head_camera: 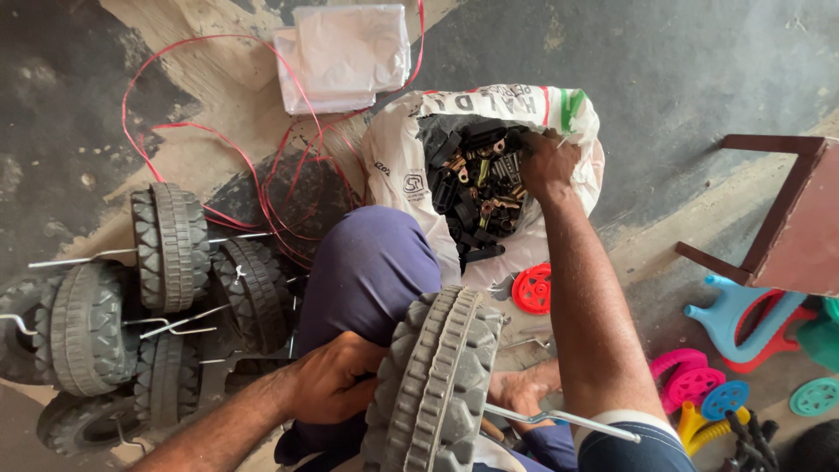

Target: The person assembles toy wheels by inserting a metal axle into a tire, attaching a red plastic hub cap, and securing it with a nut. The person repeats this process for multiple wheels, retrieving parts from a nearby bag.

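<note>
Here the grey toy wheel (434, 385) stands upright on the person's lap, and the left hand (332, 380) grips its side, fingers curled onto the rim. Beyond the wheel, the right hand (546, 162) is sunk into the white sack (398, 162) of small black parts (476, 188); its fingers are buried, so whether they pinch anything I cannot tell. Left of the wheel lie more wheels on wire axles (170, 249)

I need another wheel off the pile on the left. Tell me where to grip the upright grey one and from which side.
Take the upright grey wheel across its ribbed tread, coming down from above. It stands on edge with the tread uppermost and bare; other wheels crowd its lower sides, and a thin metal axle juts out leftward, so a side approach looks awkward. The fingers should probably span the tread's width.
</note>
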